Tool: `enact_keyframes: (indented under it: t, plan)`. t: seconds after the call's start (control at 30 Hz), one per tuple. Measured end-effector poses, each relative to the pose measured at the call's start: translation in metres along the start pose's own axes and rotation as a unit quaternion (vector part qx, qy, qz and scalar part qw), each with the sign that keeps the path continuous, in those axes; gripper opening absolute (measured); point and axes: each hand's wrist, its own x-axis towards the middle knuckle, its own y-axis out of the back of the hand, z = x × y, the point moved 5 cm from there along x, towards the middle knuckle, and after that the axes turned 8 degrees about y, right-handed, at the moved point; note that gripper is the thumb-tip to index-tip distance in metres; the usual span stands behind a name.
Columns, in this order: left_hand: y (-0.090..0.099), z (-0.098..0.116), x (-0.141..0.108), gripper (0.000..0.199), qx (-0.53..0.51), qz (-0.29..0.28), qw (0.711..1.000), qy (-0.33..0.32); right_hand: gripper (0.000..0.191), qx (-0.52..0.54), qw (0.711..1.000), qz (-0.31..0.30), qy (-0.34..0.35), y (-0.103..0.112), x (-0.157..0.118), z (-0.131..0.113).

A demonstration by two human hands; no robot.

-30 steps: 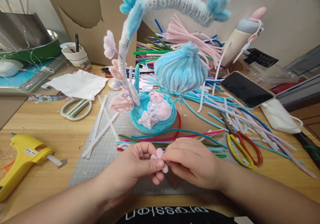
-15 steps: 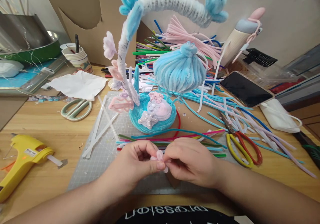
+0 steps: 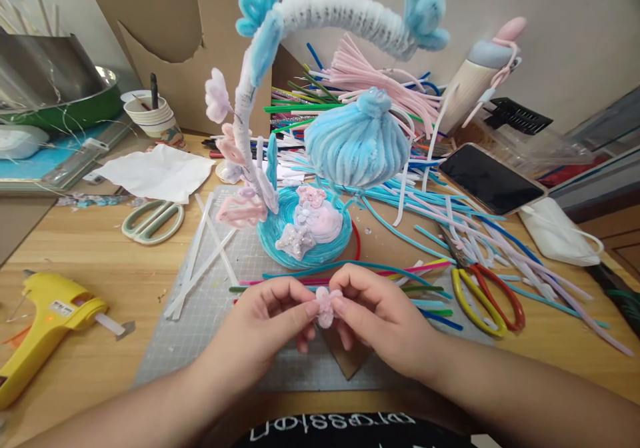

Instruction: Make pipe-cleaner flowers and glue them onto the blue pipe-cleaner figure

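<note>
Between my two hands is a small pale pink pipe-cleaner piece [image 3: 326, 307], bent into several short loops. My left hand [image 3: 273, 318] pinches its left side between thumb and forefinger, and my right hand [image 3: 383, 318] pinches its right side the same way. Just beyond them stands a pipe-cleaner ornament with a round blue base [image 3: 280, 251], a white arch [image 3: 345, 13] and a blue shell-shaped shade [image 3: 357, 140]. A pearly star [image 3: 295, 241] and pink pieces sit on the base. Loose coloured pipe cleaners [image 3: 415, 268] lie behind my fingers.
On the left are a yellow glue gun [image 3: 57, 315], pale green scissors handles [image 3: 153, 223] and a white cloth [image 3: 157, 168]. To the right lie red-and-yellow-handled scissors [image 3: 487, 301] and a phone [image 3: 493, 178]. A grey cutting mat [image 3: 185, 348] is under my hands.
My fingers have shifted on the pink piece, which now shows its looped front more fully. My right hand has turned so its thumb faces me.
</note>
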Motion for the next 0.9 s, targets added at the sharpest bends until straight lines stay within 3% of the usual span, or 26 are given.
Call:
enact_keyframes:
  t: [0.1,0.27,0.4,0.6,0.77,0.9]
  plan:
    - [-0.0018,-0.0006,-0.0004,0.023,-0.011,-0.008,1.000,0.002,0.020,0.051,0.998,-0.011,-0.031,-0.0048,0.0020,0.0021]
    - [-0.0041,0.0063,-0.0039,0.020,0.029,0.018,0.999,-0.036,0.019,0.038,0.999,-0.011,-0.037,-0.0070,0.0007,0.0069]
    - [-0.0054,0.0055,-0.0030,0.019,0.042,0.001,0.999,-0.023,0.020,0.064,0.997,-0.019,-0.042,-0.0091,-0.0034,0.0082]
    - [-0.0078,0.0045,-0.0027,0.012,0.087,-0.004,0.995,-0.053,0.017,0.022,0.998,-0.029,-0.057,-0.0108,-0.0030,0.0039]
    - [-0.0093,0.0029,-0.0037,0.013,0.113,-0.010,0.993,-0.035,0.015,-0.036,0.997,-0.039,-0.047,-0.0095,-0.0011,0.0021]
    - [-0.0072,0.0057,-0.0026,0.014,0.071,-0.011,0.996,-0.060,0.012,-0.013,0.999,-0.034,-0.027,-0.0077,-0.0006,0.0021]
